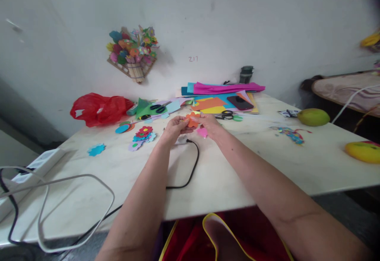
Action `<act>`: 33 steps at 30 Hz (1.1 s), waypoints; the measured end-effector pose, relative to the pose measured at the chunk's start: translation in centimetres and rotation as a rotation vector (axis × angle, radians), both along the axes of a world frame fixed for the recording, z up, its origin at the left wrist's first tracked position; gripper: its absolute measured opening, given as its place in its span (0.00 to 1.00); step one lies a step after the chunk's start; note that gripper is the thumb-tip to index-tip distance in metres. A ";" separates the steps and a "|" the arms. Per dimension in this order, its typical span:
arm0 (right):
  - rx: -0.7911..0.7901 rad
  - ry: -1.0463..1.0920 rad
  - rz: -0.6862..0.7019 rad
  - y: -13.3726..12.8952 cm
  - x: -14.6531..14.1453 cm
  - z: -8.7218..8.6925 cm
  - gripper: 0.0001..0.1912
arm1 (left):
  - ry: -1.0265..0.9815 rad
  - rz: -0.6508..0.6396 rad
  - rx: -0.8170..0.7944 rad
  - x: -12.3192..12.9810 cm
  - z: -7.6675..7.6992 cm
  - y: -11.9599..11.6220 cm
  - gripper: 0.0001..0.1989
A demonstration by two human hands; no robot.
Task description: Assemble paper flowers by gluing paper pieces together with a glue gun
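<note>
Both hands meet over the middle of the table (225, 182). My left hand (176, 128) pinches the left edge of an orange paper flower (192, 121). On the flower's right side, my right hand (208, 122) has its fingers closed on it too. A bit of yellow paper shows at the flower's top edge. Just below my right hand lies a pink paper piece (203, 133). Left of my left hand is a group of paper flowers, with a red one (144, 131) on top of blue ones and a lilac one (135, 145) beside them.
Black scissors (227, 115) and a phone (240, 103) sit behind my right hand. A red plastic bag (99, 108) is at the back left, a power strip (41, 166) at the left. A black cable (197, 160) curves below the hands. A mango (313, 117) lies right.
</note>
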State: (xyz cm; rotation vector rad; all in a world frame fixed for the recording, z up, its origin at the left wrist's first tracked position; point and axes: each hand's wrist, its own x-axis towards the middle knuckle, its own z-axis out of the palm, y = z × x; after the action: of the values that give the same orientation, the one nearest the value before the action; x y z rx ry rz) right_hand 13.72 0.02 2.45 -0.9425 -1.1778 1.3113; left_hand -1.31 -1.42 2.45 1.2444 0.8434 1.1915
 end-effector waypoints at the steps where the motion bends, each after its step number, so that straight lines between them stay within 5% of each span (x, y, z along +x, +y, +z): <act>1: -0.002 0.002 0.002 0.0 0.0 0.0 0.15 | 0.003 0.000 -0.001 0.0 0.0 0.0 0.15; 14: 0.006 -0.063 0.075 0.7 0.7 -0.1 0.21 | 0.021 0.090 0.025 -0.2 -0.1 0.2 0.15; 33: 0.004 -0.074 0.014 0.4 0.1 -0.3 0.15 | 0.069 0.074 0.024 0.1 -0.1 0.1 0.12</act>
State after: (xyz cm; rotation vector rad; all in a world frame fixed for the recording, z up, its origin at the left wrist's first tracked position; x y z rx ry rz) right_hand 13.77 0.42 2.16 -0.9887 -1.2449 1.2944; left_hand -1.19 -1.28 2.31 1.2896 0.9355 1.2269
